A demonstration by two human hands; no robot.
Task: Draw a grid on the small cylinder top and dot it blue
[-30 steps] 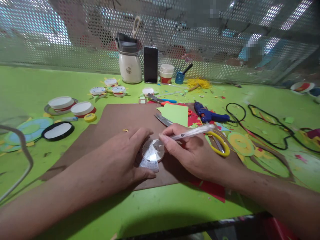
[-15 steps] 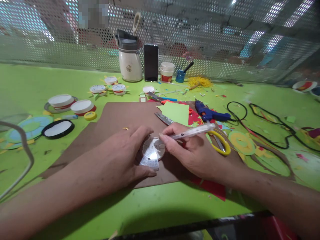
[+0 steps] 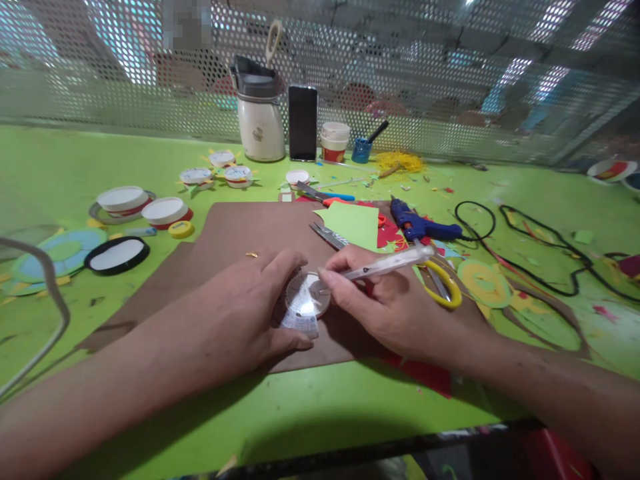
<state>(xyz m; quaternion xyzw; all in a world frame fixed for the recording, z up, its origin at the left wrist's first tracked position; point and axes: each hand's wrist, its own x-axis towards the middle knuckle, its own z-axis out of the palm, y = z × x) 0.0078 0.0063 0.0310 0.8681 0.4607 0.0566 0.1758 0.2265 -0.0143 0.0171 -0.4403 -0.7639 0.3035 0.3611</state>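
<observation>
My left hand is curled around a clear plastic protractor, thumb on the near side and fingers on the far side. The protractor lies across a small round white disc with lines drawn on it. Pinched in my right hand is a clear-barrelled pen, its tip hidden behind the fingers at the disc's right edge. Under both hands is a brown board. Yellow-handled scissors lie partly behind my right hand, blades pointing away.
A blue glue gun with a black cord lies right of a green paper sheet. White lids and a black ring sit left. A bottle, phone and paper cups stand behind.
The view shifts very slightly. Both hands, the protractor and the pen keep almost the same positions.
</observation>
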